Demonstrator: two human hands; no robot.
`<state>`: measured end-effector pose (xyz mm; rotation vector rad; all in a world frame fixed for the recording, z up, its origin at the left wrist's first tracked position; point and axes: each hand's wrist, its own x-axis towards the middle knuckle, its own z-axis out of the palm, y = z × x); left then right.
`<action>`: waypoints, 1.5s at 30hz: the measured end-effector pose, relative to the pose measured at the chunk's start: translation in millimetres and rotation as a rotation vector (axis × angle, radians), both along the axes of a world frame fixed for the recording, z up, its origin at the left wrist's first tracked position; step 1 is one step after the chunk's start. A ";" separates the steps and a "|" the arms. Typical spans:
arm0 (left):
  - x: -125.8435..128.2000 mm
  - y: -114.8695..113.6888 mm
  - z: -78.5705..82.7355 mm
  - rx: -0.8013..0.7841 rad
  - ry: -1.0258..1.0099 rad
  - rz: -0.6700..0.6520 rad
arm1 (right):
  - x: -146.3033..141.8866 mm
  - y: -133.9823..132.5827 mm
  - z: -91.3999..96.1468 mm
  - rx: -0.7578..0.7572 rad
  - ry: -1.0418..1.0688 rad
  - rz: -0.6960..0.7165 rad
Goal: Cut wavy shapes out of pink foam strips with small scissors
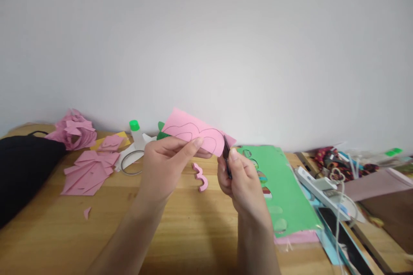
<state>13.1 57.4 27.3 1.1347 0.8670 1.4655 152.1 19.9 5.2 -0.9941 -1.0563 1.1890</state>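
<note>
My left hand (pixel 169 154) pinches a pink foam sheet (pixel 190 131) with black pencil outlines drawn on it, holding it up above the wooden table (pixel 180 227). My right hand (pixel 240 176) is closed around small dark scissors (pixel 226 154), whose blades meet the sheet's right edge. A wavy pink foam cut-out (pixel 200 177) lies on the table below the sheet, between my two hands.
Pink foam offcuts (pixel 88 167) and a crumpled pink heap (pixel 73 131) lie at the left, beside a black bag (pixel 22 167). A glue bottle with a green cap (pixel 136 134) and a wire ring (pixel 131 162) sit behind. A green foam sheet with cut holes (pixel 284 189) and craft clutter fill the right.
</note>
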 end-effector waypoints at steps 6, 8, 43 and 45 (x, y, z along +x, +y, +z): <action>-4.9 1.1 -0.2 0.047 0.047 -0.006 | 1.2 -1.2 2.7 0.013 -0.036 0.018; -6.3 0.7 0.4 0.057 0.078 0.013 | 1.7 -1.5 4.0 0.018 -0.054 0.022; -13.4 2.5 5.1 0.071 0.187 -0.019 | 9.7 -5.0 9.7 -0.030 -0.158 0.042; -13.9 3.8 4.6 0.084 0.204 -0.015 | 9.7 -5.1 10.2 -0.024 -0.169 0.046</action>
